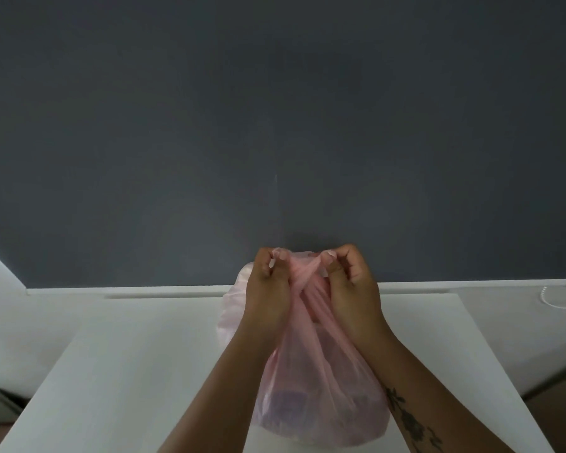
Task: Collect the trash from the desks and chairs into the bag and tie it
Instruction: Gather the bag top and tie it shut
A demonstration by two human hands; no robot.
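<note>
A thin pink plastic bag (317,397) stands on the white desk (128,371), bulging at the bottom with dim, purplish items seen through the film. Its top is gathered into two twisted strands that cross between my hands. My left hand (270,289) pinches the left strand and my right hand (352,289) pinches the right one, both held up close together above the bag. What exactly lies inside the bag is too blurred to tell.
A dark grey wall (275,125) rises right behind the desk's far edge. A white ledge (471,284) runs along its base. A thin white cable loop (556,297) lies at the right. Floor shows at both lower corners.
</note>
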